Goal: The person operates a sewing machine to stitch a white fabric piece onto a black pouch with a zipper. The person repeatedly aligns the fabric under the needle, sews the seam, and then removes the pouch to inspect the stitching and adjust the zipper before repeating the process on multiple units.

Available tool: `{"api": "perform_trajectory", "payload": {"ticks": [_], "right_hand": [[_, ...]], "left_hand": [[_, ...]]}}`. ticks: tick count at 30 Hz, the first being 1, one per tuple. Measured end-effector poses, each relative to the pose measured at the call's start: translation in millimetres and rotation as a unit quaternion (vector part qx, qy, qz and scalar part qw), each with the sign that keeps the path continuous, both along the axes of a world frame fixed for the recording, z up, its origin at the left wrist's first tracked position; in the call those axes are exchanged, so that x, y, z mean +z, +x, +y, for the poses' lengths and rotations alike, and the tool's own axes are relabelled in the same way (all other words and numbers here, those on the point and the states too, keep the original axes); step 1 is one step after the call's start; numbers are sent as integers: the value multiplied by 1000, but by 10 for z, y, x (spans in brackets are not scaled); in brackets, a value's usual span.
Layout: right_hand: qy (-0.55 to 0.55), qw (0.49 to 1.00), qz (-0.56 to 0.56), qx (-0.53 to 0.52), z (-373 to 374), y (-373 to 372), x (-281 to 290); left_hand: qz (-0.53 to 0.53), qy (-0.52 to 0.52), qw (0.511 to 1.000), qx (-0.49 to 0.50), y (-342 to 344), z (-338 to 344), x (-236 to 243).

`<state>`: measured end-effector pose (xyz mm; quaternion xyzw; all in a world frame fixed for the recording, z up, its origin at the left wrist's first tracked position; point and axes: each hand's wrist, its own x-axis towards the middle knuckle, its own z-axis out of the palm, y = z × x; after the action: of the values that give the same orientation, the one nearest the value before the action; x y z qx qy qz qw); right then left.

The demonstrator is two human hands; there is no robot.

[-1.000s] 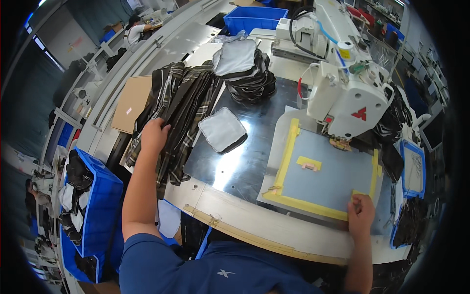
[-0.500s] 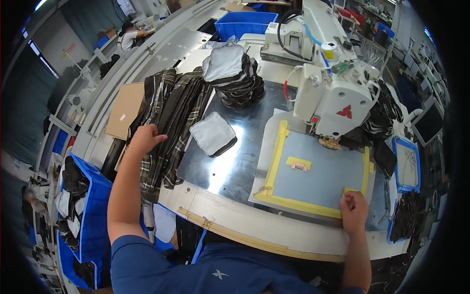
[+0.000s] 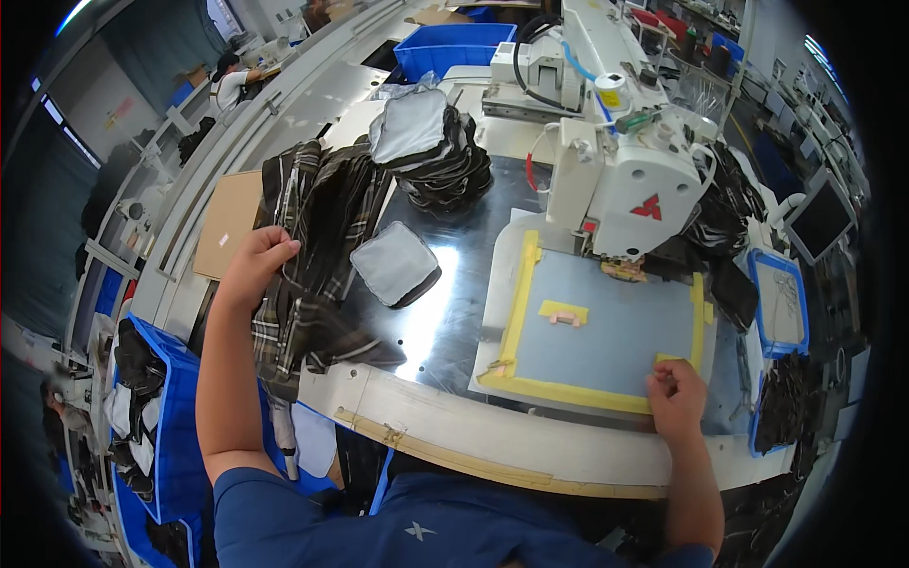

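Left hand (image 3: 258,262): bare, thumb and fingertips together at the left edge of the plaid cloth (image 3: 320,256); whether a fold is caught in my pinch, I cannot tell. Plaid cloth: dark, layered strips at the left of the steel tabletop (image 3: 454,327), lying to the right of my left fingertips and spreading nearer me below them; long axis running away from me, far end leaning right, toward the stack of grey-faced squares (image 3: 431,147). Nearer hand: my left, by a wide margin. Right hand (image 3: 676,393): well apart from the cloth, fingers loosely curled at the near right corner of the taped grey plate (image 3: 606,336), before the sewing machine (image 3: 644,194); whether it grips anything, I cannot tell. Between cloth and plate: one loose grey square (image 3: 395,262), dark along its near right edge. Hard to make out: the cloth's near right flap, smeared by blur; the number of strips, as they overlap. Hidden: my left fingertips' undersides, and part of the plate's far edge, behind the machine head. Cut off: my right arm, at the lower rim.
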<state>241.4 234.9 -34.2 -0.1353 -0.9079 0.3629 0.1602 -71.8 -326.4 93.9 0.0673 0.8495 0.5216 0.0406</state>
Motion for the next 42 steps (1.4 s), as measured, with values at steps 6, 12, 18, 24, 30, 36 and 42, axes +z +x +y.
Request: {"api": "perform_trajectory", "payload": {"ticks": [6, 12, 18, 24, 30, 36, 42], "right_hand": [[15, 981, 29, 189, -719, -630, 573], [-136, 956, 140, 219, -958, -936, 764], [-328, 904, 124, 244, -679, -588, 1125], [-353, 927, 11, 124, -462, -531, 981], [-444, 877, 104, 149, -228, -1005, 891], [-296, 931, -118, 178, -127, -950, 960], [-459, 870, 8, 180, -54, -852, 981]], "left_hand": [[-37, 305, 934, -181, 838, 1670, 523], [-133, 331, 848, -392, 1212, 2576, 587], [51, 215, 886, -407, 975, 3061, 417], [-222, 236, 841, -433, 890, 3327, -305], [-203, 219, 841, -450, 848, 3310, -556], [-204, 208, 884, -365, 935, 3344, -570], [-241, 190, 852, -424, 1104, 3318, -555]]}}
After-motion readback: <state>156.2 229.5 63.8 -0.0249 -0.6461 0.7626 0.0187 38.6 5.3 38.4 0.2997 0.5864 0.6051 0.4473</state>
